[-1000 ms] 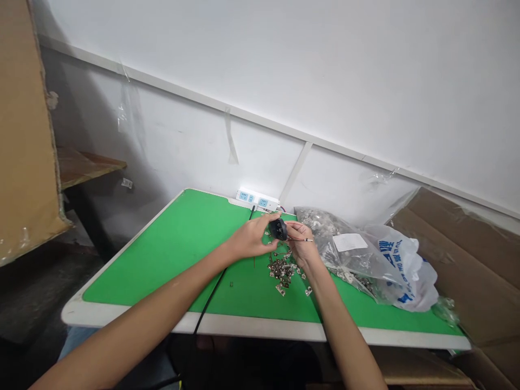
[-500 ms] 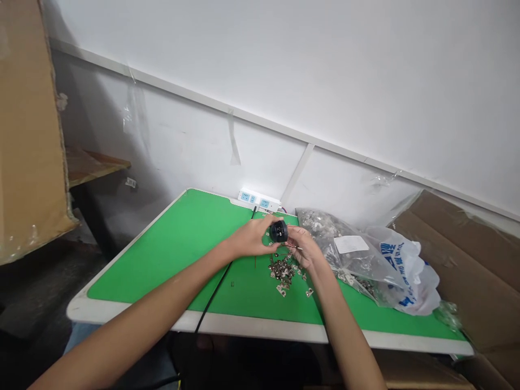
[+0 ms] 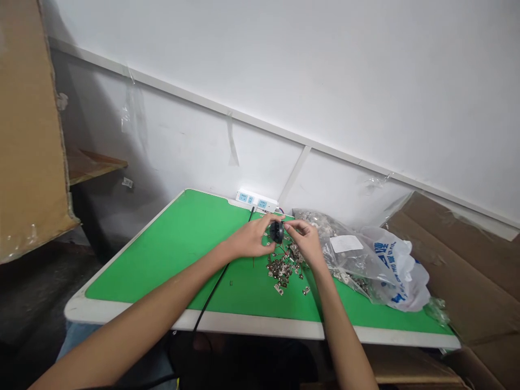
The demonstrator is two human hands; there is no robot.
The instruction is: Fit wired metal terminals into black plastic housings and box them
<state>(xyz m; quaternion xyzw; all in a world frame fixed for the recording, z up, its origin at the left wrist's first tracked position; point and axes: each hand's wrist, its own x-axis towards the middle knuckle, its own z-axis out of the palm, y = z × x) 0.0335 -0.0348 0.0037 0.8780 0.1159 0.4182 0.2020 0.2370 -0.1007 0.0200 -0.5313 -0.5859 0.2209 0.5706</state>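
Observation:
A round black plastic part with a hollow face is held up over the table. My left hand is closed around its left side, thumb below and fingers above. At its right edge, the thumb and fingertips of my right hand are pinched together; what lies between them is too small to make out. Thin red wires hang from the part, below my right fingers. Under both hands lies a loose pile of small metal clips on the green table top.
A white power strip sits at the table's back edge, with a black cable running to the front. Clear bags of metal parts lie to the right, beside a white printed bag. Cardboard stands at far right, more cardboard at left.
My right hand has risen and turned, from behind the wires to a pinch at the black part's right edge. The part has turned slightly in my left hand. The wires now hang lower.

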